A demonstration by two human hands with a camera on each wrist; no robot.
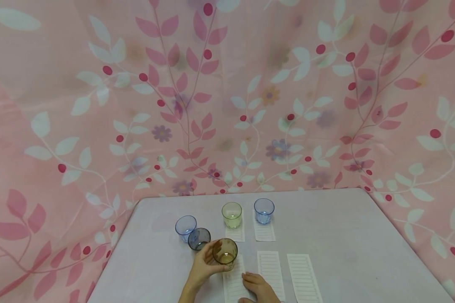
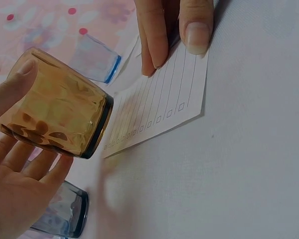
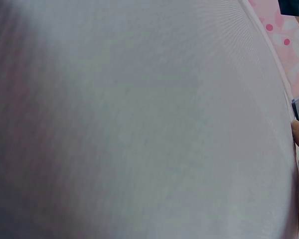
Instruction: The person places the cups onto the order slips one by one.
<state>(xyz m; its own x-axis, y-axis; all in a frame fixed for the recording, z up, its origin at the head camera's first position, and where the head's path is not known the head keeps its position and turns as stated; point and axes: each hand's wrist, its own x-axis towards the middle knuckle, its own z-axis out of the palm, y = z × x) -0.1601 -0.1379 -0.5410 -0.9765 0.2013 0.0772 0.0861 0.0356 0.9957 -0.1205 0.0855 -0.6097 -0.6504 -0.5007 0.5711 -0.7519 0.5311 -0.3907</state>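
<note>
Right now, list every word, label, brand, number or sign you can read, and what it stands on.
No legible words or numbers.
Paper slip by the right hand: ruled lines, square boxes; no readable wording.
Other slips: marks too small to read.
Amber glass: no lettering visible.

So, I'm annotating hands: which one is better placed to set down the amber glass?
Probably the left hand: it holds the amber glass near a paper strip, while the right hand holds no glass.
</note>
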